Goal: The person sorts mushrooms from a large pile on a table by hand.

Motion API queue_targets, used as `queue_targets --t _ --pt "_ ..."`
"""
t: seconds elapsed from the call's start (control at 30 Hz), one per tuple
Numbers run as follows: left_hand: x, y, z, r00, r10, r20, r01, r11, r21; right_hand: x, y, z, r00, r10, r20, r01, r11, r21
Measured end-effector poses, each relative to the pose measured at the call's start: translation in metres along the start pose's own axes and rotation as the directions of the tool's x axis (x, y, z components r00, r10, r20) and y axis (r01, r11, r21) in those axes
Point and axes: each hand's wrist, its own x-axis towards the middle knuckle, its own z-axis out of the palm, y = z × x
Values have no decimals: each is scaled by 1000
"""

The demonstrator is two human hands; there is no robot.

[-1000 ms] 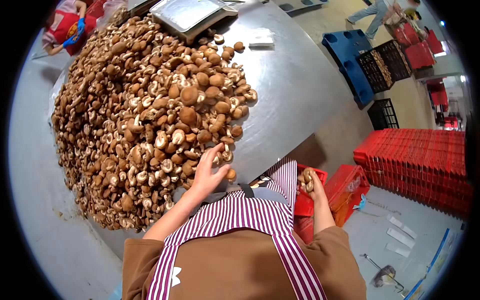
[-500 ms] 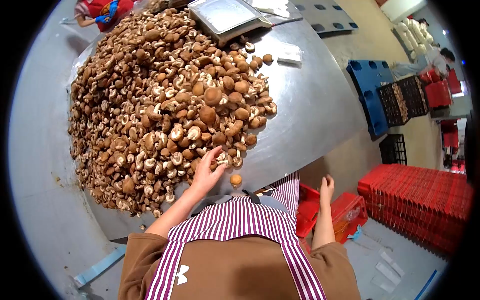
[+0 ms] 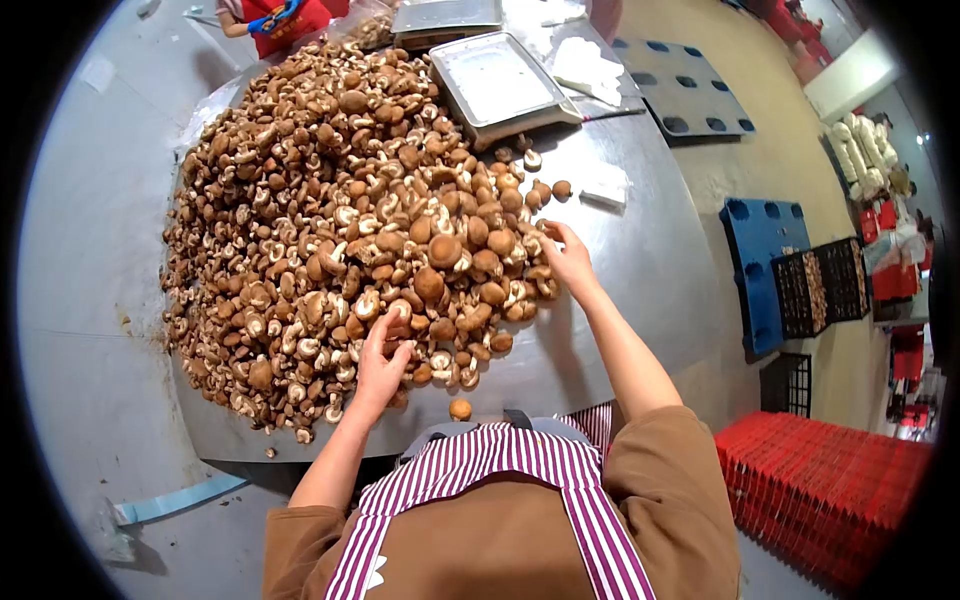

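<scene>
A large heap of brown shiitake mushrooms (image 3: 300,230) with pale stems covers much of the steel table (image 3: 650,260). My left hand (image 3: 382,365) is at the near side of the heap, its thumb and fingers apart over the mushrooms, no mushroom visibly held. At the heap's right edge, my right hand (image 3: 568,258) reaches in with fingers extended and apart; its fingertips are close to the outer mushrooms, and contact is hard to make out. One loose mushroom (image 3: 460,409) lies by itself near the table's front edge, close to my apron.
A scale (image 3: 500,80) stands behind the heap, with a small white packet (image 3: 604,187) to its right. Across the table is a person in a red apron (image 3: 290,25) with blue gloves. Stacked red crates (image 3: 810,490), a blue pallet (image 3: 755,250) and black crates (image 3: 800,290) occupy the right floor.
My right hand has come up from beside my body to the heap's right edge. My left hand has shifted slightly left and down. The view has tilted, showing more of the far side.
</scene>
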Motion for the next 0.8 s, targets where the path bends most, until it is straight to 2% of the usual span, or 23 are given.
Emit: queue_targets --t 0.13,0.23,0.27,0.3,0.37,0.4,0.43,0.57,0.63,0.7,0.73,0.8 --pt "48 19 9 997 13 -80 -8 998 60 70 7 13 985 -170 26 172 982 -84" --pt "89 31 22 989 70 -128 -58 994 96 108 12 15 988 -58 142 83 980 -179" --pt "106 33 24 983 137 -121 -111 974 199 120 15 14 987 -107 120 134 961 -242" --pt "123 35 28 991 66 -112 -45 982 183 132 18 14 985 -116 125 143 961 -236" --pt "160 37 38 983 149 -110 -105 939 328 155 26 10 988 -101 114 132 942 -310" --pt "179 40 42 983 163 -85 -126 934 334 164 31 8 985 -146 92 168 934 -315" --pt "198 40 48 981 162 -104 -105 903 416 175 34 8 983 -161 85 180 921 -344" --pt "267 32 68 983 82 -166 19 846 533 216 36 5 987 -47 155 105 915 -390" --pt "296 22 73 988 77 -136 16 816 577 235 37 11 982 -17 187 95 903 -419" --pt "316 32 82 996 -37 -83 81 779 621 242 35 28 980 -21 196 102 905 -414" --pt "323 37 92 990 -131 -45 128 738 662 240 35 40 978 -18 210 108 900 -423" --pt "321 39 116 991 -133 -33 109 622 775 227 22 57 967 -55 250 179 843 -508"
